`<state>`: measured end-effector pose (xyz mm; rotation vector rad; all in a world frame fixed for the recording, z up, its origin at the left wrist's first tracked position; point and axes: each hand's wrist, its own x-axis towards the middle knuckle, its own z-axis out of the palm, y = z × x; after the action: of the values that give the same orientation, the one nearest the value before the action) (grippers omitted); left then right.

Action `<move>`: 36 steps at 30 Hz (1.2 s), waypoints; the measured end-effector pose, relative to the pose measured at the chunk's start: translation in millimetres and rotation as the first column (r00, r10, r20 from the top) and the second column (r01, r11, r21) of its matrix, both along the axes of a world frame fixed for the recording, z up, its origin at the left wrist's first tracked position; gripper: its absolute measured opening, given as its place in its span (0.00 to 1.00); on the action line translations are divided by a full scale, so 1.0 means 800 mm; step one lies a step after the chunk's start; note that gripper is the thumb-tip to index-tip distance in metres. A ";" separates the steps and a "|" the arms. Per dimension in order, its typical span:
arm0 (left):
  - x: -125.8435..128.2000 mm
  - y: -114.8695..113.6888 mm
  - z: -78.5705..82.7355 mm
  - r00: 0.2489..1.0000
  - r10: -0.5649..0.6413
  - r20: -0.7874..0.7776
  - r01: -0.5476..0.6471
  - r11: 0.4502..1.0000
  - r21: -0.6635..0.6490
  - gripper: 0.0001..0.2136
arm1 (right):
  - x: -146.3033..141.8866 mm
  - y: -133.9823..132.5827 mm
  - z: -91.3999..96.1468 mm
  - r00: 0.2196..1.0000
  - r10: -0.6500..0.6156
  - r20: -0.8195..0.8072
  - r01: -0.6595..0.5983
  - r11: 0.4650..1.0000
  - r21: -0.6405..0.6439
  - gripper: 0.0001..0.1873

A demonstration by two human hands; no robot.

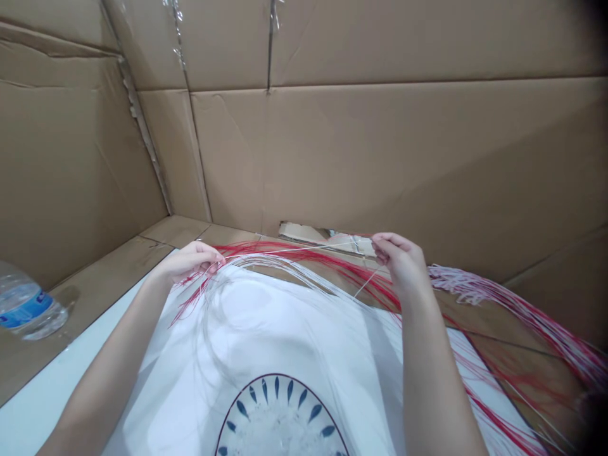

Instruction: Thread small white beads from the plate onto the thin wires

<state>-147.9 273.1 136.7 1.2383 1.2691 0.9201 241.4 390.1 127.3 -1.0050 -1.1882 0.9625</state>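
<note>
A thin white strand (pixel 294 250) runs taut between my two hands, above the far edge of the white board. My left hand (pixel 197 259) is pinched closed at the left end of a bundle of red strands (pixel 323 256) and white strands (pixel 285 263), whose ends hang below it. My right hand (pixel 398 253) pinches the white strand farther right, and a loose length slants down from the fingers. The red and white strands arch beneath the taut one and trail off to the lower right. How many strands my left fingers grip is hidden.
A plastic water bottle (pixel 28 307) stands at the left. Below my hands is a round patterned plate (pixel 282 418) on the white board (pixel 166 380). Another red and white bundle (pixel 503 297) lies at the right. Cardboard walls (pixel 356 158) rise behind and to the left.
</note>
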 end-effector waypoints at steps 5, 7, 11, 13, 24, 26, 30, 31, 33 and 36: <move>-0.001 0.001 -0.001 1.000 0.009 -0.018 -0.009 1.000 -0.029 0.06 | 0.015 0.005 -0.003 0.999 0.000 -0.054 -0.002 0.999 -0.032 0.03; -0.003 0.001 0.000 0.998 0.005 -0.056 -0.007 1.000 -0.029 0.06 | 0.019 0.007 -0.005 0.998 -0.011 -0.061 0.010 1.000 -0.027 0.03; -0.008 0.002 0.001 0.997 0.025 -0.074 -0.028 0.999 -0.041 0.09 | 0.024 0.009 -0.006 0.997 -0.033 -0.064 0.032 0.999 -0.019 0.04; -0.012 0.002 0.000 0.997 0.029 -0.067 -0.032 0.998 -0.047 0.10 | 0.025 0.009 -0.005 0.995 -0.057 -0.083 0.055 0.998 -0.024 0.03; -0.027 0.007 -0.009 0.993 0.018 -0.115 -0.019 1.000 -0.009 0.13 | 0.030 0.005 0.003 0.977 -0.126 -0.171 0.121 0.992 -0.043 0.03; -0.026 0.008 -0.010 0.993 0.016 -0.114 -0.017 1.000 -0.008 0.14 | 0.029 0.003 0.004 0.977 -0.129 -0.172 0.124 0.992 -0.038 0.04; -0.026 0.009 -0.011 0.995 0.028 -0.100 -0.030 0.999 -0.017 0.12 | 0.028 0.002 0.005 0.974 -0.138 -0.179 0.131 0.990 -0.050 0.05; -0.026 0.009 -0.012 0.995 0.029 -0.096 -0.031 0.999 -0.019 0.11 | 0.028 0.002 0.005 0.973 -0.143 -0.183 0.136 0.989 -0.053 0.05; -0.027 0.010 -0.013 0.996 0.029 -0.088 -0.030 0.999 -0.020 0.11 | 0.029 0.003 0.004 0.970 -0.148 -0.190 0.140 0.989 -0.054 0.06; -0.028 0.010 -0.014 0.995 0.031 -0.091 -0.033 0.999 -0.019 0.11 | 0.031 0.005 0.002 0.970 -0.138 -0.198 0.131 0.990 -0.048 0.06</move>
<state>-170.3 281.1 125.8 1.2593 1.3700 0.8800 266.5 394.3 128.5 -0.9787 -0.9268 0.9551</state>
